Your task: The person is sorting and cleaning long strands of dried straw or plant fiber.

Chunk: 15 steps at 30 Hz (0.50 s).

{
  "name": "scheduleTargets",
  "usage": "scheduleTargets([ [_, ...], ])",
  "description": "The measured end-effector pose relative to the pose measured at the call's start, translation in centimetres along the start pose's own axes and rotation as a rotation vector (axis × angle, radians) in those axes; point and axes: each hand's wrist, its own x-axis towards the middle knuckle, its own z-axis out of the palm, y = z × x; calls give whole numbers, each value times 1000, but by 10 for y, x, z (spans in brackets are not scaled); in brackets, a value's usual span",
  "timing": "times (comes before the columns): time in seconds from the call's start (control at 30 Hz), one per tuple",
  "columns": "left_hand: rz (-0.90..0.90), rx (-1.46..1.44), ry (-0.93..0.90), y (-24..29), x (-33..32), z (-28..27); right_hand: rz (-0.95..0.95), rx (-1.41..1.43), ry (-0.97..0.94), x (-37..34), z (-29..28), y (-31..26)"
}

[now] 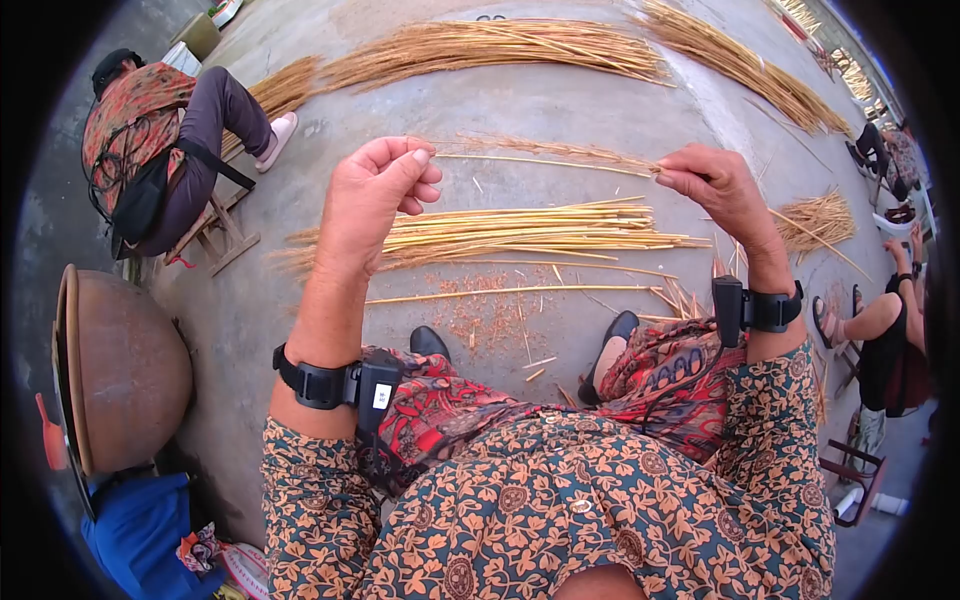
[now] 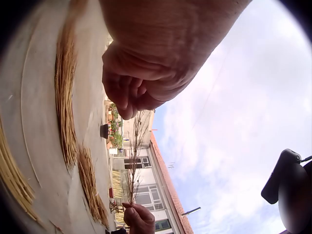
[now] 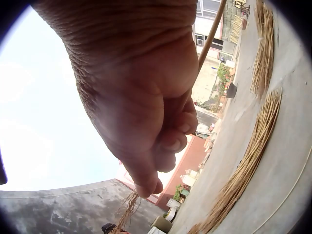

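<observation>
A dry sorghum stalk with a thin, branched brown seed head (image 1: 560, 147) is stretched between my two raised hands. With thumb and fingertips my left hand (image 1: 385, 180) pinches the loose tips of the head, which the left wrist view shows running down from the fingers. My right hand (image 1: 715, 185) grips the stalk at the base of the head, and the stem (image 3: 214, 36) passes through the palm and out behind the wrist. Below the hands, a bundle of yellow stalks (image 1: 520, 228) lies on the concrete, heads to the left.
Reddish seeds and chaff (image 1: 485, 315) are scattered between my shoes. Large bundles of stalks (image 1: 490, 52) lie farther out, with a smaller heap (image 1: 815, 222) at right. A big clay pot (image 1: 135, 370) stands at left, near a seated person (image 1: 150, 150). Other people sit at far right.
</observation>
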Motion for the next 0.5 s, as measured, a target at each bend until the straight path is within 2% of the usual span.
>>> scheduleTargets([
  [0.13, 39, 99, -49, -3, -1, -2, -5, 4, 3, -1, 0, 1],
  [0.23, 80, 260, 16, -4, -3, 1, -21, -33, -3, -1, 0, 0],
  [0.33, 444, 927, 128, -16, 3, -2, -71, -111, -28, 0, -1, -6],
  [0.43, 503, 1309, 226, -17, 9, -23, -51, -124, -1, -1, -5, -1],
  [0.5, 225, 846, 90, -11, 10, -28, -59, -164, -4, -4, -8, 2],
])
